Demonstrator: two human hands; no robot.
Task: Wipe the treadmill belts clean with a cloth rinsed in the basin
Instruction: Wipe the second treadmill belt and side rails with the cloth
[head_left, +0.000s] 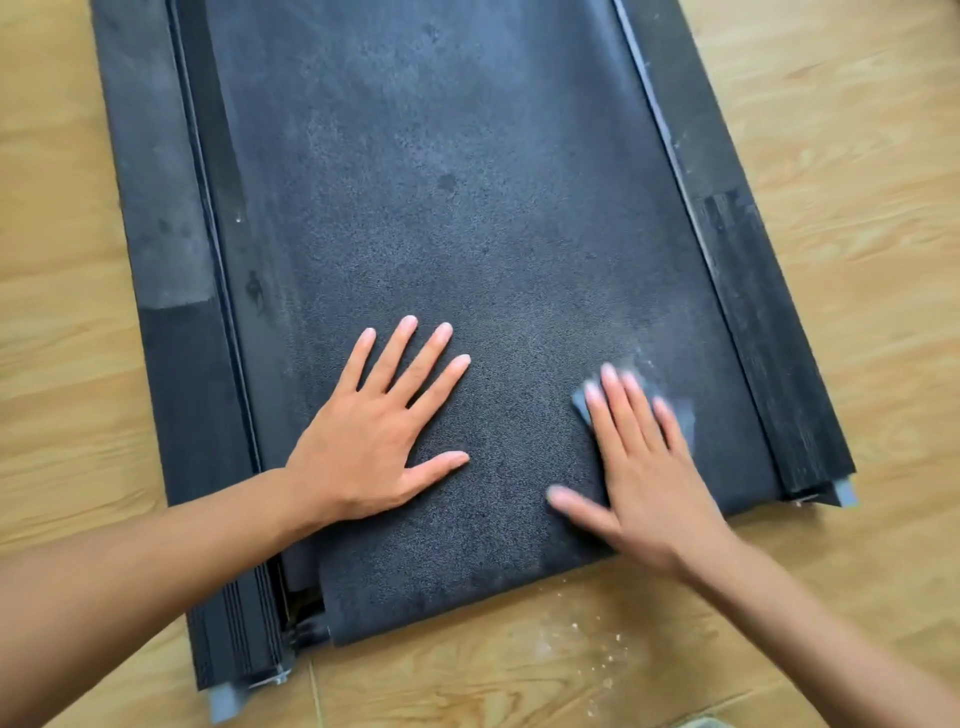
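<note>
A dark textured treadmill belt (467, 234) fills the middle of the head view, dusty and paler toward its far end. My left hand (379, 431) lies flat on the belt with fingers spread and nothing in it. My right hand (644, 467) presses flat on a small grey-blue cloth (680, 415) near the belt's right edge; the hand is blurred, and most of the cloth is hidden under its fingers. The basin is out of view.
Black side rails run along the left side (171, 312) and the right side (769, 322) of the belt, ending in grey end caps (845, 493). The treadmill lies on a light wooden floor (857, 156). Pale crumbs of dirt (587, 639) are scattered on the floor just below the belt's near end.
</note>
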